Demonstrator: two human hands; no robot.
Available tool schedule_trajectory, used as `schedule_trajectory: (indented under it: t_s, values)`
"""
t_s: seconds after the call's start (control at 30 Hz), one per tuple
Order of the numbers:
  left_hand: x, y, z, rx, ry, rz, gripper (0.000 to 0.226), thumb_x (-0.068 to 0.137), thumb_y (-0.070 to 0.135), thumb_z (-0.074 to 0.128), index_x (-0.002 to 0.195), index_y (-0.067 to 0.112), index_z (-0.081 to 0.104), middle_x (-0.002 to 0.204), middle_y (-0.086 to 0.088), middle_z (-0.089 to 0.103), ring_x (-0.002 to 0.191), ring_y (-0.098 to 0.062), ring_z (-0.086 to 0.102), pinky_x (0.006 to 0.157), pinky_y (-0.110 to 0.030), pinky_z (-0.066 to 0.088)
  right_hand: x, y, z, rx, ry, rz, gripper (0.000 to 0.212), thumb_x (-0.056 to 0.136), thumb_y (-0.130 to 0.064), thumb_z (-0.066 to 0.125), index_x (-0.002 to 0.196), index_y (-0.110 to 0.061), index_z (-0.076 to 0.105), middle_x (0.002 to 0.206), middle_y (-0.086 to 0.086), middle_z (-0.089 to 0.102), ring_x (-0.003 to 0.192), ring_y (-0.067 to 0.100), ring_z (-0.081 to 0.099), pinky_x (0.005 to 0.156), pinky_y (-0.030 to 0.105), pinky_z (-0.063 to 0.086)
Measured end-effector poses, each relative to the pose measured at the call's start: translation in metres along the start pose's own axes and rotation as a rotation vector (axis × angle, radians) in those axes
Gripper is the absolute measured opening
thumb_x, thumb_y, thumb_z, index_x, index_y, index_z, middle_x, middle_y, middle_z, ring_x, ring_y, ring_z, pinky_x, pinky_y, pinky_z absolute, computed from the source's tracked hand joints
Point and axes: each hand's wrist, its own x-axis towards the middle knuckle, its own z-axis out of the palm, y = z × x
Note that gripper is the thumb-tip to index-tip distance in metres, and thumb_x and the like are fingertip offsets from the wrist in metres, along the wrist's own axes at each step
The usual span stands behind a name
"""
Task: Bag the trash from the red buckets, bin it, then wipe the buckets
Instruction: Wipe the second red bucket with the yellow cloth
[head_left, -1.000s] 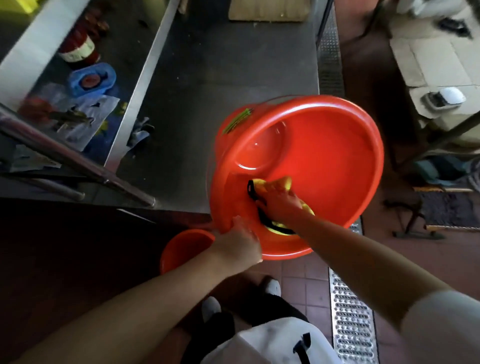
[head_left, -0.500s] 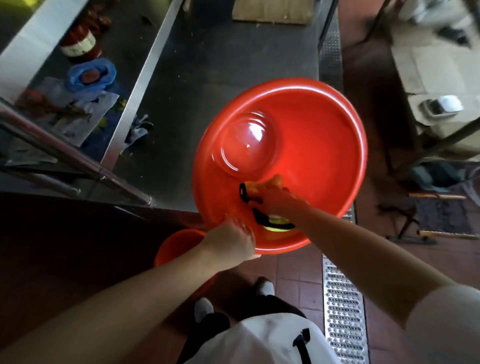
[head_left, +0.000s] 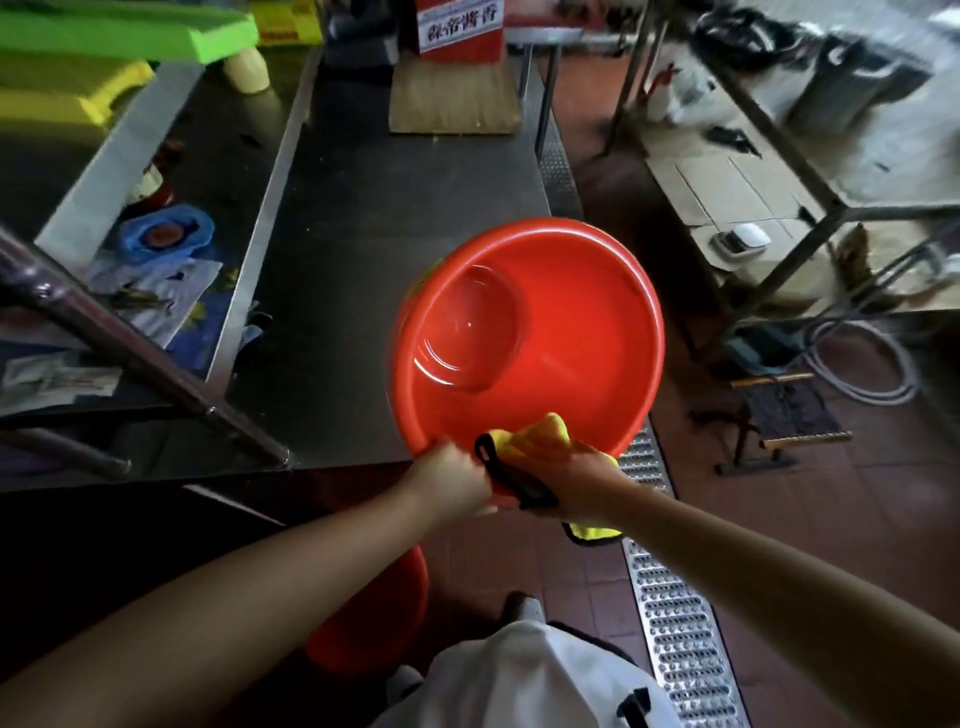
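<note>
A red bucket (head_left: 571, 332) is tilted with its empty inside facing me, above the corner of a steel table (head_left: 363, 249). My left hand (head_left: 452, 480) grips its near rim. My right hand (head_left: 576, 483) holds a yellow cloth with black trim (head_left: 540, 431) against the same rim, just right of the left hand. A corner of the cloth hangs below the right wrist. A second red bucket (head_left: 379, 618) stands on the floor under my left forearm, mostly hidden.
Blue plastic and papers (head_left: 161, 260) lie in a recessed tray at the left. A wooden board (head_left: 452, 104) sits at the table's far end. A metal floor drain grate (head_left: 675, 623) runs along the tiled floor. Shelving, hoses and a broom fill the right side.
My right hand with the cloth slid from the bucket's inner wall down to the near rim beside my left hand. The view tilted up, showing more of the table's far end.
</note>
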Motion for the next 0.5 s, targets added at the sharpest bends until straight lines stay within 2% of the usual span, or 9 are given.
schedule_trajectory:
  t_s: [0.03,0.1,0.2,0.27,0.33,0.4,0.5]
  values:
    - [-0.005,-0.004,0.004,0.031,0.008,-0.009,0.055,0.098,0.056,0.038,0.1,0.008,0.066,0.095,-0.011,0.071,0.088,-0.027,0.066,0.076,-0.034,0.04,-0.002,0.001,0.002,-0.025,0.043,-0.022,0.085,0.074,-0.056,0.08,0.149,-0.035,0.046,0.145,-0.001,0.055,0.118,0.028,0.064,0.079,0.037,0.057]
    - [-0.017,-0.017,0.011,0.07,0.024,-0.017,0.059,0.097,0.058,0.038,0.107,0.006,0.065,0.1,-0.013,0.07,0.092,-0.028,0.065,0.079,-0.034,0.04,-0.007,0.011,0.003,-0.048,0.089,-0.077,0.077,0.076,-0.045,0.08,0.146,-0.031,0.051,0.14,-0.001,0.06,0.117,0.031,0.064,0.075,0.041,0.06]
    - [-0.037,-0.043,0.012,0.124,0.049,-0.038,0.059,0.094,0.061,0.042,0.111,0.008,0.063,0.105,-0.012,0.069,0.099,-0.028,0.064,0.095,-0.04,0.038,-0.013,0.025,-0.002,-0.204,0.156,-0.147,0.056,0.086,-0.028,0.069,0.141,-0.027,0.057,0.137,-0.002,0.062,0.123,0.028,0.061,0.078,0.042,0.057]
    - [-0.044,-0.055,0.011,0.155,0.03,-0.068,0.057,0.092,0.06,0.046,0.113,0.01,0.062,0.11,-0.012,0.068,0.105,-0.03,0.062,0.107,-0.046,0.029,-0.012,0.028,-0.005,-0.277,0.182,-0.163,0.046,0.089,-0.027,0.058,0.135,-0.024,0.063,0.13,0.0,0.066,0.12,0.029,0.063,0.078,0.041,0.056]
    - [-0.044,-0.056,0.01,0.177,-0.012,-0.128,0.059,0.091,0.06,0.049,0.118,0.01,0.062,0.116,-0.014,0.066,0.112,-0.034,0.058,0.112,-0.052,0.022,-0.009,0.025,-0.005,-0.285,0.197,-0.162,0.042,0.091,-0.029,0.049,0.13,-0.023,0.066,0.122,0.001,0.069,0.113,0.031,0.066,0.076,0.042,0.057]
    - [-0.038,-0.043,0.011,0.158,-0.031,-0.195,0.065,0.09,0.063,0.049,0.127,0.01,0.059,0.126,-0.018,0.061,0.121,-0.039,0.052,0.113,-0.057,0.02,-0.007,0.024,-0.005,-0.305,0.203,-0.175,0.041,0.09,-0.029,0.055,0.128,-0.023,0.067,0.12,0.001,0.07,0.11,0.031,0.067,0.076,0.042,0.057]
    - [-0.02,-0.004,0.014,0.016,0.02,-0.274,0.082,0.09,0.069,0.037,0.144,0.007,0.04,0.141,-0.025,0.047,0.129,-0.045,0.043,0.11,-0.056,0.023,-0.007,0.027,-0.006,-0.312,0.182,-0.179,0.049,0.081,-0.028,0.074,0.13,-0.025,0.067,0.123,0.0,0.069,0.114,0.029,0.066,0.078,0.041,0.057]
